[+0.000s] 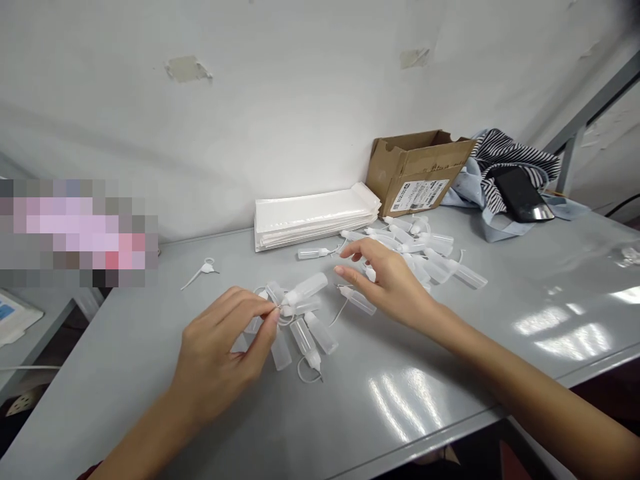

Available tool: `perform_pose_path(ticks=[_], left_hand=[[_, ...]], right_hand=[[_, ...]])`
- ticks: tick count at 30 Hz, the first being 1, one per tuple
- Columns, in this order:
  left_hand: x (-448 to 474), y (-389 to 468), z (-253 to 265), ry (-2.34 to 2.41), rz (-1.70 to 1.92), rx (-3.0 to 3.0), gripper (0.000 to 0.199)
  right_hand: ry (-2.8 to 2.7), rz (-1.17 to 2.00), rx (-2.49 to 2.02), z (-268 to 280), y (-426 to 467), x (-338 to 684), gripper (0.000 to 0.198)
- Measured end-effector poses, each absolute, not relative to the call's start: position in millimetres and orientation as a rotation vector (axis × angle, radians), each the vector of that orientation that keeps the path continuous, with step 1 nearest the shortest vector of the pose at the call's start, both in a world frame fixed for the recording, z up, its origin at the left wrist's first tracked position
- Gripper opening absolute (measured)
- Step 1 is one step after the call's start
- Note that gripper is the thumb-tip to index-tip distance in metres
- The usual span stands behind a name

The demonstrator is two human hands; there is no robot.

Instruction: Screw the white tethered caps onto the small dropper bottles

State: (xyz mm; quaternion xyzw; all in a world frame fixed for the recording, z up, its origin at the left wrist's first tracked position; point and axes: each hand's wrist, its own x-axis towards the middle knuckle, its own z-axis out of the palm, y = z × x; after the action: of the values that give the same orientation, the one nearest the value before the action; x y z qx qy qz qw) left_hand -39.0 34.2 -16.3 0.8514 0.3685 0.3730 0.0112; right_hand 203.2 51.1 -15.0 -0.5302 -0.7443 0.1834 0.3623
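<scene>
A: Pinching the needle tip of one small bottle [304,289], the left hand [220,353] has thumb and forefinger pressed together on the metal point, the bottle body sticking out toward two o'clock, just off the grey table [450,400].

B: And the right hand [387,283]?

A: Fingers loosely spread, palm down, hovering over the near cluster of bottles [305,337] at its nine o'clock edge; it grips nothing that I can see.

B: What could go wrong?

A: My guess is that the needle could prick the fingertips, since the grip sits right on the point. The bottle is held only by that thin tip, so it could swing or drop into the cluster. The looped cap tethers lie tangled there, and a lift could drag neighbours along.

B: Anything crowding the work?

A: A second heap of bottles [430,257] lies at one o'clock, touching the right hand's far side. Beyond it sit a stack of white pouches [315,217] at twelve, a cardboard box [415,170], and a striped cloth [510,160] with a phone [523,193] on it. A loose cap [205,269] lies at ten o'clock, well apart.
</scene>
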Motion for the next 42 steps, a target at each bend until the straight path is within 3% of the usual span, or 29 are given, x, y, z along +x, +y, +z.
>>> perform_pose_path(ticks=[4,10,15,27,31,35,42], left_hand=[[-38,32,-18,1.191,1.037,2.768,0.013],[-36,27,-11,1.062,1.203,2.796,0.013],[-33,26,-17,0.979,1.122,2.849,0.020],[-31,24,-19,1.116,0.904,2.535,0.019],[-31,22,-20,1.172,0.810,2.363,0.030],[-30,23,-16,1.282,0.851,2.263,0.018],[-29,25,-12,1.352,0.910,2.272,0.017]], right_hand=[[-2.115,0.550,-1.425,-13,52,211,0.016],[-2.352,0.650,-1.507,-14,51,218,0.020],[-2.382,0.685,-1.580,-16,55,223,0.013],[-1.812,0.526,-1.298,-8,42,197,0.015],[-1.804,0.539,-1.198,-13,32,187,0.015],[-1.829,0.535,-1.182,-15,31,185,0.015],[-1.846,0.534,-1.194,-13,33,187,0.015]])
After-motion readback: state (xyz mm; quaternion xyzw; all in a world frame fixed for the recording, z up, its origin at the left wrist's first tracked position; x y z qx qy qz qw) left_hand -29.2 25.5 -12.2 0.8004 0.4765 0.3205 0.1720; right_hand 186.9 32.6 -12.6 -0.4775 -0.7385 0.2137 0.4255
